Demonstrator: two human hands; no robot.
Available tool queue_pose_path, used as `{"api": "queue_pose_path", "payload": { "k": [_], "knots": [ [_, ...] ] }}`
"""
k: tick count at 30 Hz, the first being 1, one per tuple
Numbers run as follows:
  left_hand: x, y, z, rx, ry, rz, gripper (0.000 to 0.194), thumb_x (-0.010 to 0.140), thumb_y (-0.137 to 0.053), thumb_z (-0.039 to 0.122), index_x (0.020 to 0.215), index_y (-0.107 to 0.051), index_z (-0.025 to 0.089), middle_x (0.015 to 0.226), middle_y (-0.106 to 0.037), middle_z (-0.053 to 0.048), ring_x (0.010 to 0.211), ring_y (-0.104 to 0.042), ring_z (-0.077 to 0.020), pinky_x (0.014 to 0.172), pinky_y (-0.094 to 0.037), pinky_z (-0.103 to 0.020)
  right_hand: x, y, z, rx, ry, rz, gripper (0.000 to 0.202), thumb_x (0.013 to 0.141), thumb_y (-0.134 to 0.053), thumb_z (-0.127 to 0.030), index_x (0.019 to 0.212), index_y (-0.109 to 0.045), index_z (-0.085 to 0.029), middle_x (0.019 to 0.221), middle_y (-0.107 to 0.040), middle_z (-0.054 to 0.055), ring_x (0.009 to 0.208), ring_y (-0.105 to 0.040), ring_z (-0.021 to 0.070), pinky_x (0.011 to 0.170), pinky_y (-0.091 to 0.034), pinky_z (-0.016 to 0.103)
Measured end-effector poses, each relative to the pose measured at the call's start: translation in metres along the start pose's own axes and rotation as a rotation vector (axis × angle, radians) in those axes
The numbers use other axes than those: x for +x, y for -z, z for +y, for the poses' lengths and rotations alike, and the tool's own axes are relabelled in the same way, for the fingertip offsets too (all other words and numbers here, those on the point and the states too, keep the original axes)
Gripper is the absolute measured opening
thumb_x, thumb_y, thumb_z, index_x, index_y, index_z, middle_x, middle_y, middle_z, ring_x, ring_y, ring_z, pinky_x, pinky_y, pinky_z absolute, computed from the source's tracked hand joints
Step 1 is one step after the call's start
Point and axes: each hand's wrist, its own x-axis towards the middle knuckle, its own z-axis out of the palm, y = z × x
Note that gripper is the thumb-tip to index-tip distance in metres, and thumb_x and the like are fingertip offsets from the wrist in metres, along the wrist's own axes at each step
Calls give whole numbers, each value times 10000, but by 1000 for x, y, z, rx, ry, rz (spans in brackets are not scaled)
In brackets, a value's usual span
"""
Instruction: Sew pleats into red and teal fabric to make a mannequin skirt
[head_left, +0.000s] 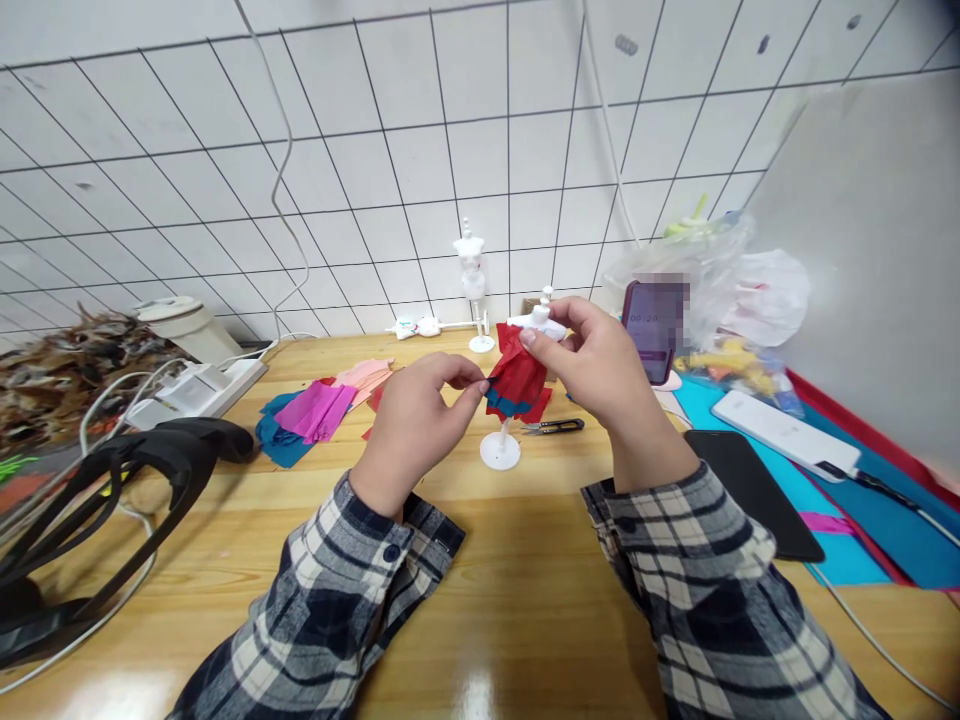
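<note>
A small white mannequin stand (500,452) is tilted in front of me, dressed in red crepe paper (519,375) with a blue layer showing at the hem. My right hand (596,355) grips the mannequin's upper body, thumb in front and fingers behind the shoulder. My left hand (427,410) is closed in a pinch at the left edge of the paper skirt, on something small and dark at its fingertips. Behind the skirt lie small black-handled thread snips (559,427). Farther back stands a second, bare white mannequin (472,275).
Folded magenta paper (319,410), blue paper (283,440) and peach paper (366,377) lie to the left. Black headgear (180,470) and a power strip (240,385) sit farther left. At right are a propped phone (654,335), a black phone (754,490) and a white power bank (786,432).
</note>
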Motion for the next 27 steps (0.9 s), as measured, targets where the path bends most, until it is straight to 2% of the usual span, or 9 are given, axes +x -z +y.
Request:
{"api": "queue_pose_path", "payload": {
  "k": [4, 7, 9, 11, 13, 15, 18, 23, 27],
  "knots": [
    [-4, -7, 8, 128, -143, 36, 96, 840, -592, 257, 844, -676, 211, 825, -696, -43, 801, -629, -219, 733, -464, -349, 3, 0, 5, 36, -8, 28, 300, 743, -697, -411, 931, -597, -200, 927, -656, 28, 593, -518, 109, 589, -457, 281],
    [-3, -6, 5, 127, -189, -134, 116, 827, -628, 303, 801, -710, 227, 824, -701, -46, 769, -622, -218, 708, -452, -342, 4, 1, 8, 111, -5, -7, 315, 753, -693, -416, 962, -595, -201, 942, -661, 34, 633, -555, 126, 599, -475, 283],
    [-1, 0, -4, 89, -112, -233, 185, 808, -660, 364, 696, -705, 224, 709, -678, -28, 643, -593, -190, 633, -438, -315, 4, 1, 10, 146, -2, -28, 320, 755, -696, -411, 974, -598, -199, 948, -665, 37, 660, -576, 133, 614, -489, 286],
    [2, 9, -12, 60, 30, -210, 295, 801, -668, 417, 587, -667, 213, 569, -614, -12, 537, -538, -169, 573, -419, -300, 4, 2, 11, 179, -9, -63, 319, 757, -701, -406, 976, -601, -197, 956, -668, 40, 682, -594, 141, 631, -503, 292],
    [4, 17, -17, -57, 99, -113, 278, 804, -670, 441, 646, -698, 214, 614, -648, -19, 590, -578, -179, 600, -451, -300, 4, 1, 10, 244, -14, -127, 317, 753, -711, -405, 967, -600, -199, 948, -671, 39, 715, -616, 152, 647, -518, 299],
    [4, 21, -15, -260, 100, -50, 246, 794, -694, 446, 886, -741, 223, 860, -729, -48, 791, -654, -210, 706, -507, -318, 2, 1, 7, 323, -13, -201, 321, 736, -733, -398, 949, -597, -199, 927, -672, 34, 750, -633, 163, 660, -529, 300],
    [2, 20, -4, -565, 82, -94, 449, 738, -769, 416, 1131, -679, 219, 1109, -708, -90, 1021, -656, -243, 875, -529, -378, -3, -1, -2, 405, -16, -287, 339, 699, -772, -378, 920, -596, -192, 885, -665, 24, 755, -637, 159, 646, -532, 284],
    [0, 12, 6, -735, 135, -33, 360, 681, -829, 320, 977, -669, 192, 1010, -710, -68, 978, -670, -212, 899, -540, -366, -11, -1, -14, 419, 4, -386, 341, 691, -789, -391, 900, -609, -189, 860, -655, 16, 750, -630, 147, 618, -523, 258],
    [1, 10, 5, -844, 179, -82, 380, 696, -819, 298, 1020, -643, 206, 1014, -702, -48, 934, -676, -182, 834, -560, -317, -10, -2, -13, 422, -12, -419, 341, 694, -787, -405, 899, -619, -191, 856, -662, 19, 749, -636, 150, 606, -525, 255]
  ]
}}
